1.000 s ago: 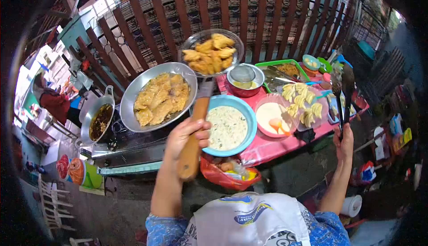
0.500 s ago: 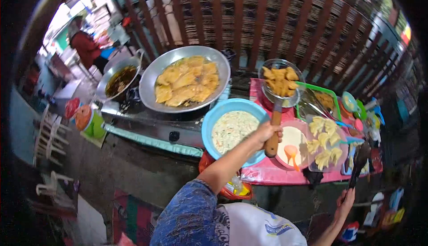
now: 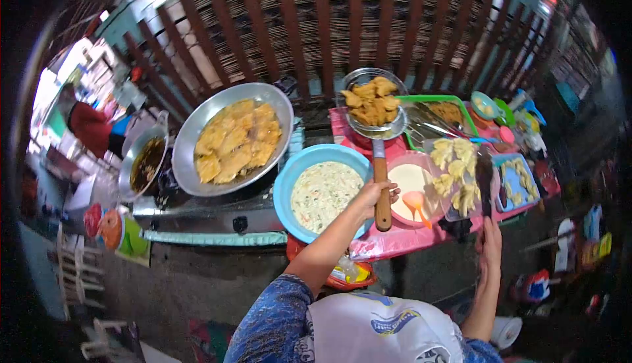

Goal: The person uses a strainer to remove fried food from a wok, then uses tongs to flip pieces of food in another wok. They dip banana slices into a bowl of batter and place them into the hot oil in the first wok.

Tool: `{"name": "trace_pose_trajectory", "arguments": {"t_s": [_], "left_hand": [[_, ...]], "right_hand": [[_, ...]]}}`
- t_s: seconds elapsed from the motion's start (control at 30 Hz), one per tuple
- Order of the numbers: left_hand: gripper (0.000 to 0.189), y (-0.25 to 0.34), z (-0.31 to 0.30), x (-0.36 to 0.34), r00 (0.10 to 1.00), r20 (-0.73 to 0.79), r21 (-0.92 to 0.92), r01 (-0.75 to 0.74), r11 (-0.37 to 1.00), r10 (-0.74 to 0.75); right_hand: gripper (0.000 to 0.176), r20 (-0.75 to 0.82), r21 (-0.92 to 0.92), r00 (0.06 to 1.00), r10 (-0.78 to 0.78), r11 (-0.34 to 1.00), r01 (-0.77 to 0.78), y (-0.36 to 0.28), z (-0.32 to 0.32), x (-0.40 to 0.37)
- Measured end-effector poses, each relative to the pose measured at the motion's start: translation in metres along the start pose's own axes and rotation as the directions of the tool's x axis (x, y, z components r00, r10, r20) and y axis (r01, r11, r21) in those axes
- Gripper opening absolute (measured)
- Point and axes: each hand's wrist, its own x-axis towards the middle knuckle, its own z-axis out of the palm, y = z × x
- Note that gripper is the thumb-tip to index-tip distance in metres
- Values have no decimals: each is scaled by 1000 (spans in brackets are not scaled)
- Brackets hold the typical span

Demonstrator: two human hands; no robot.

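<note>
L hand [image 3: 376, 197] grips strainer [image 3: 378, 148], fingers wrapped round handle [image 3: 382, 213], R hand [image 3: 488, 244] holds dark utensil [image 3: 486, 182], & fried pieces [image 3: 372, 102] sit heaped over red bowl [image 3: 357, 140], so tilting cd spill some.

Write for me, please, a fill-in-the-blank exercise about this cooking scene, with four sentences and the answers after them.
1. The left hand holds the strainer by its ____.
2. The spoon in the pink bowl is ____ in colour.
3. In the picture, the light-blue basin stands to the ____ of the pink bowl.
4. The tray just beside the strainer has a bright ____ rim.

Missing words: handle; orange; left; green.
</note>
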Motion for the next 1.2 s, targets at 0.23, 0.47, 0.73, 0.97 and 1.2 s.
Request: {"name": "trace_pose_trajectory", "arguments": {"t_s": [0.23,0.47,0.73,0.97,1.2], "left_hand": [[19,-6,-11,0,996,-23,-24,90,996,-90],[18,-11,-8,-2,992,-92,40,93,995,-89],[20,-28,1,7,949,-290,417,8,909,125],[26,-27,23,6,910,-387,430,37,902,147],[29,-32,31,6,914,-344,444,-46,895,217]], "right_hand": [[48,-98,-465,980,-174,879,110,-14,30,32],[74,-37,-822,963,-267,556,122,-20,39,163],[78,-7,-921,989,-149,385,52,9,57,344],[55,297,-935,835,-463,36,353,25,86,389],[31,747,-503,656,108,737,451,38,175,347]]}}
